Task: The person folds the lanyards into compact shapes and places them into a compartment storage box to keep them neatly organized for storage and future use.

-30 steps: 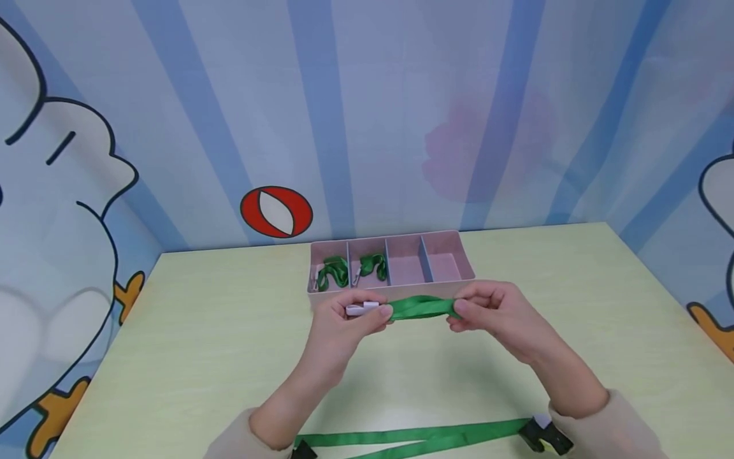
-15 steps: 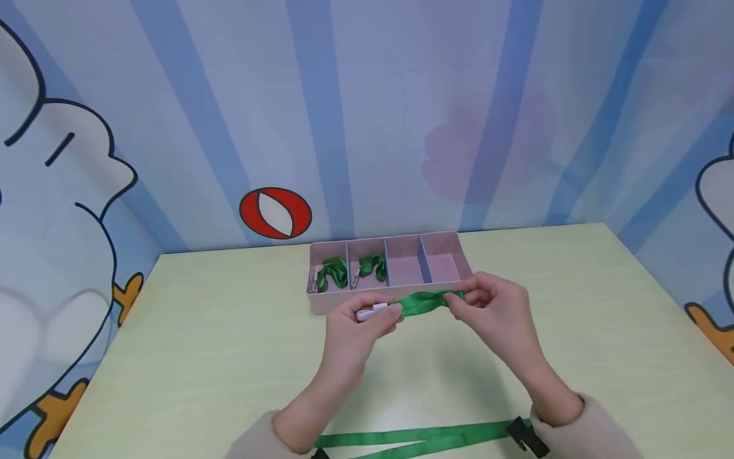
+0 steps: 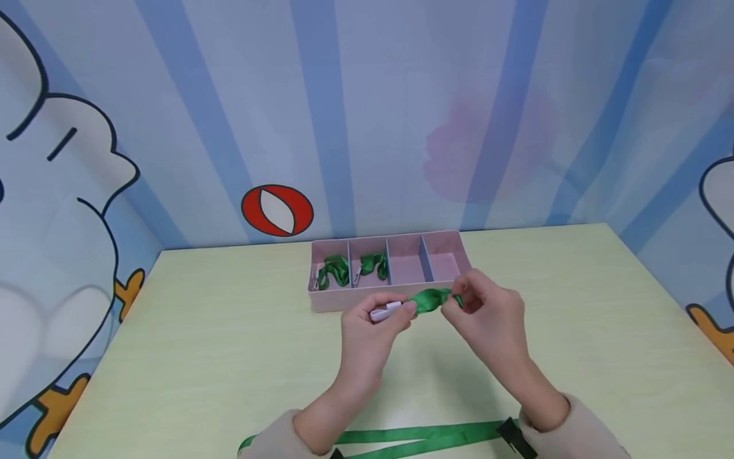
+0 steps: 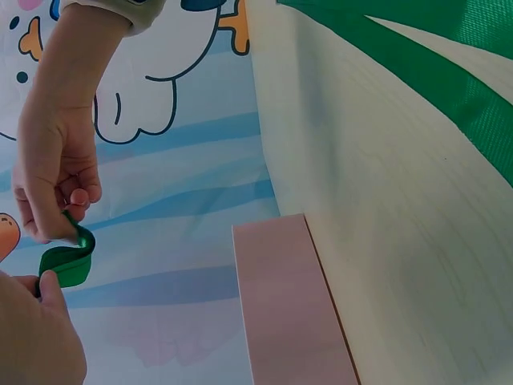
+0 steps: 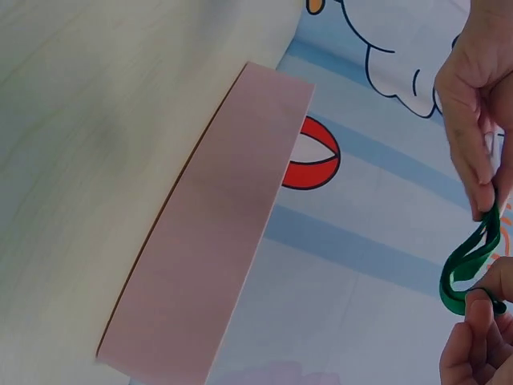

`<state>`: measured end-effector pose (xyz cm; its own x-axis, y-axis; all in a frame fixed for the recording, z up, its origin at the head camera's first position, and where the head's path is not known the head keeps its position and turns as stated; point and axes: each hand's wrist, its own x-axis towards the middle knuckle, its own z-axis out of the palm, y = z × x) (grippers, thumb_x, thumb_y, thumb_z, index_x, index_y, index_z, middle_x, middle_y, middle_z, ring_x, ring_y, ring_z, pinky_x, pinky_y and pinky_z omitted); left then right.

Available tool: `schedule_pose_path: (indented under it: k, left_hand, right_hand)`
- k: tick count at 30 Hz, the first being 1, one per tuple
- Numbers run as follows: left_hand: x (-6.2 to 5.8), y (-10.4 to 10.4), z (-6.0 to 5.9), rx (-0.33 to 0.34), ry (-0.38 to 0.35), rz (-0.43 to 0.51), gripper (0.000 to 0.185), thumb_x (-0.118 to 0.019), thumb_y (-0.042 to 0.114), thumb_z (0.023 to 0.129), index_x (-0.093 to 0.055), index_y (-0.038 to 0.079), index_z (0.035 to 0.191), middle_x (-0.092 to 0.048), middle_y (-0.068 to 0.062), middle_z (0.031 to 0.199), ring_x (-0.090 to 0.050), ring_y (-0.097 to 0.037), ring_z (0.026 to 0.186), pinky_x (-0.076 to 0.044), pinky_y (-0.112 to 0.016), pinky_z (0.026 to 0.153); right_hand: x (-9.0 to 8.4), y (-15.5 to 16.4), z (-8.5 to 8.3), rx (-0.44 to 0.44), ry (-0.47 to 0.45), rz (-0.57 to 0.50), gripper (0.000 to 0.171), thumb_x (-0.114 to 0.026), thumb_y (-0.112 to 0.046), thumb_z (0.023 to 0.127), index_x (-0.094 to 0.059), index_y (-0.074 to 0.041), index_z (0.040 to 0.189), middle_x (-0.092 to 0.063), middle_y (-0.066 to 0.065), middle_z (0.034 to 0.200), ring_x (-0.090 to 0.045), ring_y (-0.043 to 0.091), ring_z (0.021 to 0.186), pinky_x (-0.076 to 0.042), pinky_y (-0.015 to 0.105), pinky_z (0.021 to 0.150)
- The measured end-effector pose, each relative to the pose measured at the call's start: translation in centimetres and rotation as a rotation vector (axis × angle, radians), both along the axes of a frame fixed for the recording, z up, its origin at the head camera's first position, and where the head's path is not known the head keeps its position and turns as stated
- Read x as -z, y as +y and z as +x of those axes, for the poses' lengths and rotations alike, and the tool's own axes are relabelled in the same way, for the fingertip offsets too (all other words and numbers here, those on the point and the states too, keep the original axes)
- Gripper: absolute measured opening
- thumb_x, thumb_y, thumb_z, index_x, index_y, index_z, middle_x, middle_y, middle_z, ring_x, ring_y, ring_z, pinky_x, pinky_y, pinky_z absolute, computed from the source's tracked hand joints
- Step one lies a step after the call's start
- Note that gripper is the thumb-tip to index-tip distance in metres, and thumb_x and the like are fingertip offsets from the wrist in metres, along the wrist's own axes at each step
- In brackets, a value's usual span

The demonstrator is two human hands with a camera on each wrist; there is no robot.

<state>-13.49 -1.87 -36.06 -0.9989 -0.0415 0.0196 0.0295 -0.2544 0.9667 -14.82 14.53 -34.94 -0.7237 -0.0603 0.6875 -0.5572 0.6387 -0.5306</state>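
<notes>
Pinching a white clip [image 3: 385, 312], the left hand [image 3: 373, 325] holds one end of a folded green lanyard [image 3: 431, 299]; the right hand [image 3: 487, 315] grips the other end, just in front of a pink divided tray [image 3: 395, 299]; two green lanyards [image 3: 334, 271] lie in its left compartments; another green strap [image 3: 424, 437] lies on the table [image 3: 201, 344] near the sleeves.

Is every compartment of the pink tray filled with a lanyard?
No: in the head view only the tray's two left compartments hold lanyards, while the two right ones show bare floor.
</notes>
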Motion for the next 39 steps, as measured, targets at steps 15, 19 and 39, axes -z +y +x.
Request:
schedule_pose_path:
  k: [15,19,39]
  left_hand:
    - [-0.1,0.2,0.2,0.008,0.071,-0.083,0.021,-0.073,0.009,0.081,-0.066,-0.004,0.097,-0.064,-0.012,0.094,-0.064,-0.021,0.081,-0.056,-0.031,0.072]
    - [-0.2,0.2,0.4,0.021,0.063,-0.095,0.019,-0.073,0.009,0.081,-0.067,-0.001,0.096,-0.063,-0.012,0.095,-0.063,-0.022,0.083,-0.056,-0.031,0.073]
    - [-0.2,-0.1,0.4,0.085,0.113,-0.146,0.019,-0.074,0.010,0.079,-0.070,0.001,0.096,-0.068,-0.011,0.093,-0.068,-0.021,0.083,-0.056,-0.032,0.073]
  right_hand:
    - [-0.6,-0.8,0.5,-0.323,-0.100,-0.011,0.019,-0.065,0.005,0.082,-0.060,-0.010,0.093,-0.059,-0.009,0.072,-0.050,0.003,0.059,-0.046,0.022,0.054]
    - [-0.6,-0.6,0.5,-0.424,-0.173,0.015,0.019,-0.057,0.004,0.089,-0.056,-0.009,0.102,-0.060,-0.006,0.078,-0.051,0.005,0.064,-0.047,0.023,0.056]
    - [-0.6,0.3,0.1,-0.412,-0.392,-0.185,0.031,-0.067,0.006,0.080,-0.049,-0.002,0.105,-0.053,0.000,0.069,-0.049,0.012,0.062,-0.046,0.025,0.054]
